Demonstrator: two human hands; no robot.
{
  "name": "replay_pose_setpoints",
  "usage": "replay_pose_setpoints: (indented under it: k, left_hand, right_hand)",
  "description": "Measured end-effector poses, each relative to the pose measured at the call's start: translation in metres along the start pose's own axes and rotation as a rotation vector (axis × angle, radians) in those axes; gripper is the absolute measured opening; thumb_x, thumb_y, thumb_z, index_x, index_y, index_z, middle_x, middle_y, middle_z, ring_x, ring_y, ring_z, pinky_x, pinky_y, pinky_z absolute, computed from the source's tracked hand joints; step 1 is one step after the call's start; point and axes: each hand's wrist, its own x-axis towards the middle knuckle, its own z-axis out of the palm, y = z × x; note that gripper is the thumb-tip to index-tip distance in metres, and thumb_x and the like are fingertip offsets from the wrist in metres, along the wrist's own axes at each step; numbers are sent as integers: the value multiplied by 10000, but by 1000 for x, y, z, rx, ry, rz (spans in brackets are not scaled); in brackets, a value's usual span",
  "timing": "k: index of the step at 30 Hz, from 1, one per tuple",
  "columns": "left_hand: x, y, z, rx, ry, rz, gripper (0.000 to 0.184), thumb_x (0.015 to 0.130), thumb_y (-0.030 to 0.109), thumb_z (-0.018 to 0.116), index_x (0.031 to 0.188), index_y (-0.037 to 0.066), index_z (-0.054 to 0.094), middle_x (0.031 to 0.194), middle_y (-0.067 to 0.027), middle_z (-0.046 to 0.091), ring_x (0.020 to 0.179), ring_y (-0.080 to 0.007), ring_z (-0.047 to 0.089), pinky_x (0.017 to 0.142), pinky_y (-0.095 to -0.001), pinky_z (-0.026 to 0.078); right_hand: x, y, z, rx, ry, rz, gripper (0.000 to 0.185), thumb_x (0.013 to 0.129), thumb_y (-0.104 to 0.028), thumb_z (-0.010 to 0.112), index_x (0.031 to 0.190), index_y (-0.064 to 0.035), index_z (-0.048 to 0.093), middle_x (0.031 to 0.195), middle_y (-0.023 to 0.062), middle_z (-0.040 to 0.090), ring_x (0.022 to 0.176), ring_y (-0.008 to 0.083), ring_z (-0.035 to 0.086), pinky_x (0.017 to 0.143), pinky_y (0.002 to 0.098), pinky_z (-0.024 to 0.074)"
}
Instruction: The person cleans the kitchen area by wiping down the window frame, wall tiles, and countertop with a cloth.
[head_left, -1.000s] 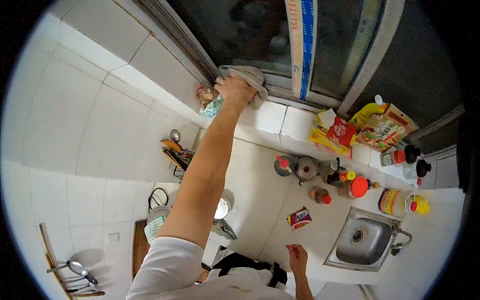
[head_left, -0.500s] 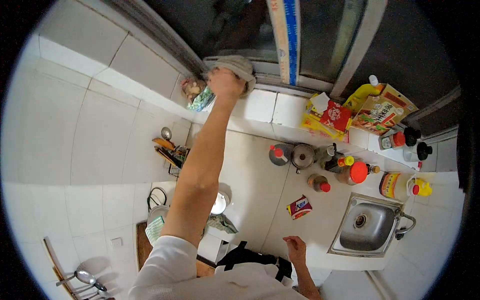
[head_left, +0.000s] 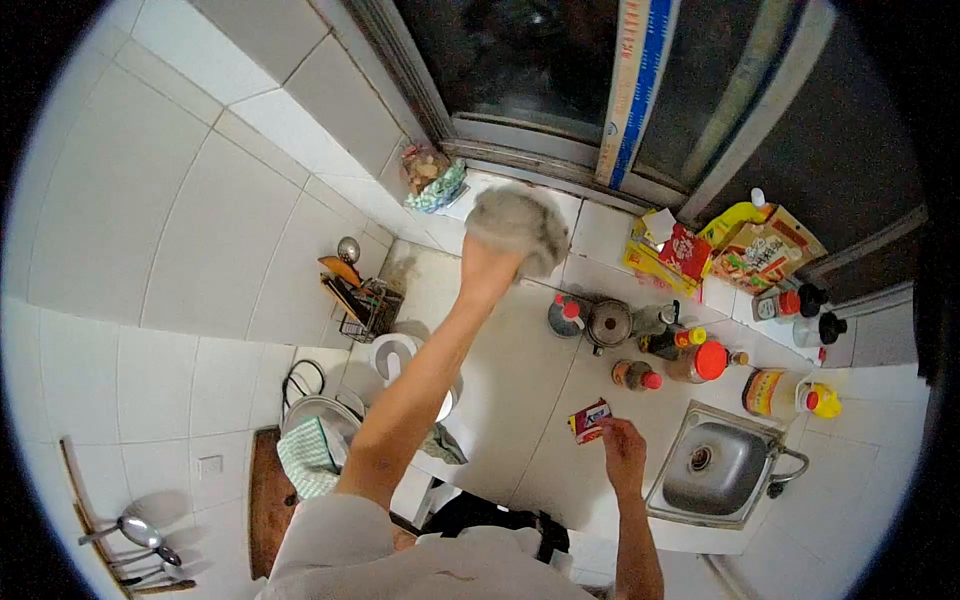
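Cloth (head_left: 518,225) in my left hand (head_left: 488,268), grey and bunched, and I've got it out at the front edge of the white ledge (head_left: 600,228) below the window (head_left: 520,60). That hand is closed on it, though the fingers are hidden behind the fabric and the view smears there; whether the fabric presses on the tile or hangs just above it, I can't tell from here. To its left, a bag (head_left: 428,170) sits in the ledge's corner. Down on the counter (head_left: 510,350), my right hand (head_left: 626,448) is at the small packet (head_left: 588,422), fingers bent, tips right by its edge; touching or pinching, I can't say from this angle. Past it I see a sauce bottle (head_left: 632,375), a jar (head_left: 710,362) with a red lid, and a metal pot (head_left: 610,325) nearer the ledge. Sink (head_left: 715,480) to the right, a yellow-labelled jug (head_left: 772,393) near its far corner. Over on the left, a rack (head_left: 372,310) of utensils stands near the wall, and a checked towel (head_left: 308,457) lies beside a brown board (head_left: 268,500).
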Motion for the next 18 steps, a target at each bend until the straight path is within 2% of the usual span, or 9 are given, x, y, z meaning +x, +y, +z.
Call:
replay_pose_setpoints:
  k: [1,2,6,8,10,12,15,17,18]
  left_hand:
    - [-24,8,-6,-67,30,-172,334,837,146,764,1134,13,688,1108,-90,731,986,-217,685,821,-362,560]
    - [-47,14,-9,-132,61,-349,325,850,122,750,1148,13,678,1101,-78,725,990,-195,675,812,-346,558]
    - [-127,-16,-5,-125,137,-362,367,844,69,741,1195,14,648,1093,-66,713,959,-184,671,772,-339,554]
    - [-162,-29,-7,-49,35,-333,399,831,69,759,1204,6,635,1105,-80,705,951,-204,675,777,-349,556]
    - [-192,-51,-9,31,-185,-238,446,811,77,789,1216,4,618,1130,-99,689,940,-238,682,792,-364,560]
    - [-226,-47,-5,243,-210,33,520,788,78,814,1252,16,587,1165,-122,667,1001,-281,678,845,-384,556]
    - [-242,-28,-17,205,-363,-164,675,753,69,839,1340,51,505,1227,-152,624,1177,-336,620,947,-428,523]
    - [-271,-75,-32,168,-422,-286,691,763,66,829,1362,53,484,1249,-152,618,1241,-324,587,971,-423,511]
    - [-279,-89,-39,203,-421,-317,602,807,40,783,1339,51,502,1284,-139,600,1246,-299,579,988,-401,501]
  right_hand:
    - [5,-5,3,107,15,-1,138,1006,-18,631,1131,-27,689,1033,69,725,915,141,671,825,295,541]
    - [12,-11,6,123,-56,5,184,1009,-20,640,1192,-18,657,1130,82,711,998,174,676,878,323,560]
    - [35,-32,60,226,-215,-109,485,1025,-92,641,1469,-53,449,1477,122,539,1291,201,566,988,321,520]
    - [37,-67,87,183,-257,-88,673,985,-154,716,1547,-59,357,1555,131,446,1337,231,538,1049,346,499]
    - [45,-70,109,59,-272,-191,739,958,-207,759,1554,-47,352,1517,132,490,1327,244,551,1070,359,489]
    - [47,-57,114,25,-269,-180,771,936,-244,790,1546,-30,369,1469,132,538,1312,250,565,1084,372,482]
    - [49,-37,109,130,-201,21,746,916,-267,810,1503,-3,434,1391,141,602,1283,259,592,1073,390,490]
    - [36,-23,97,205,-115,215,702,908,-271,809,1466,4,483,1350,165,626,1264,279,611,1036,404,519]
    - [21,-17,99,346,-47,300,645,915,-274,794,1430,-4,515,1326,145,637,1242,271,617,1041,413,516]
